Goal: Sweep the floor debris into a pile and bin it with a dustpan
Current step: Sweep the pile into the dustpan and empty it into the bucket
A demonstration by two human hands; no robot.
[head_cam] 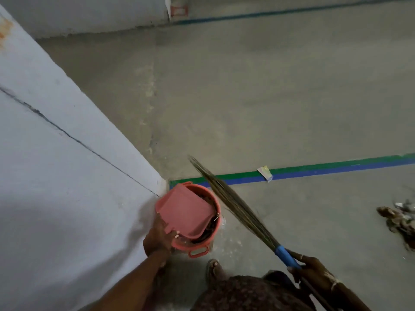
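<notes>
Clamping the right grip (pixel 312 272) on the blue sleeve of the broom (pixel 242 213), bristles lifted off the floor (pixel 269 97); curling the left grip (pixel 159 237) round the handle of the dustpan (pixel 186 209), upended inside the bin (pixel 184 246). Best done by raising the handle end steeper, tapping the pan against the inner rim, and keeping its lip well inside to avoid spilling. Cramped on the left, with the bin just beside the wall (pixel 67 153) corner. Open room to the right toward the debris pile (pixel 397 218), then a paper scrap (pixel 265 172) on the tape line (pixel 325 169), more concrete beyond.
</notes>
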